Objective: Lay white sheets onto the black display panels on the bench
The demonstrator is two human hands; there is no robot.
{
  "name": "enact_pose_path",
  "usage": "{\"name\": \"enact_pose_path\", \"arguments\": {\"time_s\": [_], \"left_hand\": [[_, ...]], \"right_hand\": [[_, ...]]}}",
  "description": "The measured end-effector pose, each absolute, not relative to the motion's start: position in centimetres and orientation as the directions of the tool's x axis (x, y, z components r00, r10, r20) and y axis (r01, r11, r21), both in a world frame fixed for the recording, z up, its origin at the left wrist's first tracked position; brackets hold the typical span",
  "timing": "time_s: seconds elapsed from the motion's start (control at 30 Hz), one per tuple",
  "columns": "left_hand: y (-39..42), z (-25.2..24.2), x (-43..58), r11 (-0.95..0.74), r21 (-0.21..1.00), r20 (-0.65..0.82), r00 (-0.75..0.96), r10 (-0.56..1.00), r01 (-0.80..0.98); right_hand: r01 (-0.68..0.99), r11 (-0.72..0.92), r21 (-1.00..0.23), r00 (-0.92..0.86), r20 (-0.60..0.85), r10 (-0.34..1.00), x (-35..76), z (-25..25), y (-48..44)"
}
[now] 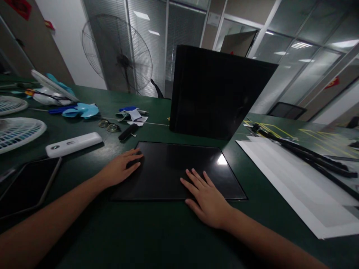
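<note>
A flat black screen panel with a thin frame lies face up on the green table, a ceiling light reflected near its right side. My left hand rests over the panel's left edge, fingers stretched out and slightly apart. Across the panel's front edge, right of the middle, my right hand lies with its fingers spread on the dark surface. Neither hand grips anything. Just behind the panel stands a large black rectangular panel or box, upright and leaning somewhat; its far side is hidden.
White sheets and black strips lie to the right. On the left are a tablet, a white oblong device, glasses, a black handle-like object and fan parts. A large fan stands behind the table.
</note>
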State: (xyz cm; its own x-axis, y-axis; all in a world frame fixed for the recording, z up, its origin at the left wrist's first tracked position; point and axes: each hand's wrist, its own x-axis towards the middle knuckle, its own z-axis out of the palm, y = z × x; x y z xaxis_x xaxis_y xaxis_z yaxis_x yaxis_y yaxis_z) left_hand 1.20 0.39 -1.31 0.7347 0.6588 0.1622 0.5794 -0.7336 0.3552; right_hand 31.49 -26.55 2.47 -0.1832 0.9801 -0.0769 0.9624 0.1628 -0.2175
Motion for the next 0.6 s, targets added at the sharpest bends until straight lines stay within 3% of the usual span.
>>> {"name": "enact_pose_path", "arguments": {"time_s": [0.1,0.17,0.27,0.37,0.47,0.6], "left_hand": [[0.2,-1.1,0.9,-0.732,0.343,0.143,0.738,0.660,0.589],[0.0,-0.9,0.8,-0.738,0.328,0.130,0.746,0.653,0.589],[-0.2,-0.7,0.8,-0.742,0.315,0.123,0.749,0.651,0.592],[-0.4,-0.7,0.9,-0.736,0.321,0.116,0.746,0.655,0.596],[-0.4,-0.8,0.8,-0.740,0.328,0.116,0.753,0.648,0.587],[-0.3,-0.9,0.8,-0.742,0.324,0.115,0.754,0.647,0.587]], "right_hand": [[0.955,0.142,-0.260,-0.170,-0.089,0.981,33.5,3.7,-24.3],[0.967,0.045,-0.251,-0.061,-0.055,0.997,36.8,4.8,-22.8],[0.952,-0.256,-0.166,0.278,0.122,0.953,43.8,5.5,-22.0],[0.800,-0.590,-0.109,0.594,0.277,0.755,50.8,4.3,-23.6],[0.582,-0.807,-0.102,0.803,0.231,0.550,56.2,2.0,-25.9],[0.449,-0.891,-0.059,0.893,0.060,0.446,60.0,0.0,-27.1]]}}
